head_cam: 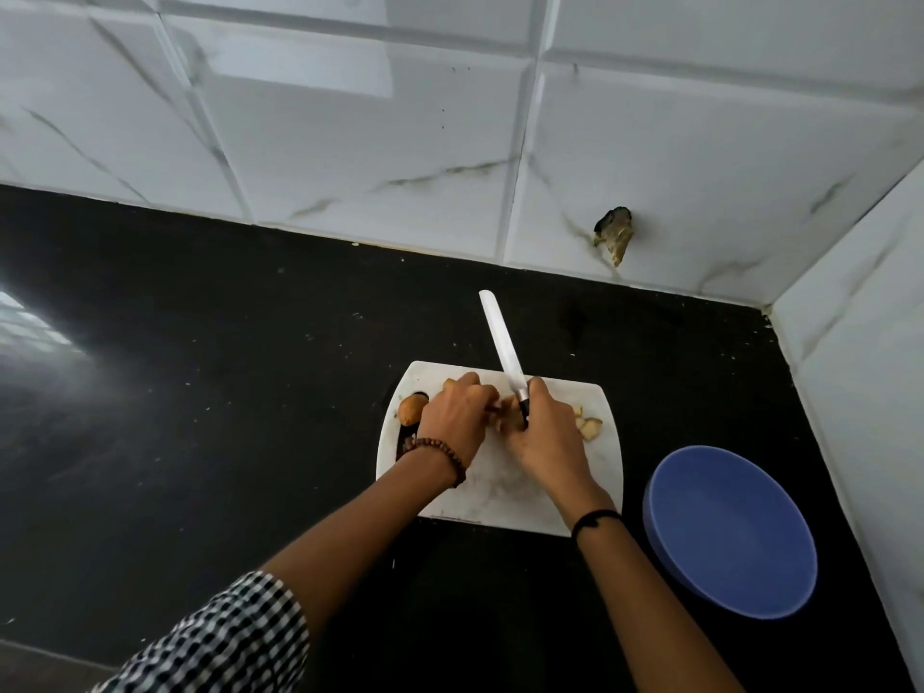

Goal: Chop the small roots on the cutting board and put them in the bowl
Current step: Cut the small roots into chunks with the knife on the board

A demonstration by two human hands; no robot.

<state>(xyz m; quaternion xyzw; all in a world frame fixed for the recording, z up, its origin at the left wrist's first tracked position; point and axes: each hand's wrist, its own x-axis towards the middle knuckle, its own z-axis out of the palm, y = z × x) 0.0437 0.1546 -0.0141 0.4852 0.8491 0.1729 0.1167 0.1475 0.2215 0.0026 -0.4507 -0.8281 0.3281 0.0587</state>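
On black counter (200, 392) (white tiled walls (350, 142) behind): cutting board (495, 487); left fingers (470, 385) pinch root (506, 406), right fingers (539, 392) grip knife (502, 337); bowl (730, 532) beside.

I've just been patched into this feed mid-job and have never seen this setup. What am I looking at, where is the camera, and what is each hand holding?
There is no machine here: a person works with two bare hands, and the single picture comes from a camera worn on their head, looking forward and down. The right hand grips a knife by its handle, blade pointing away toward the tiled wall. The left hand, with a bead bracelet, holds a small root piece beside the blade. Both work over a white cutting board on a black counter. A whole root lies at the board's left end, cut pieces at its right end. A blue bowl stands right of the board; no pieces show in it.
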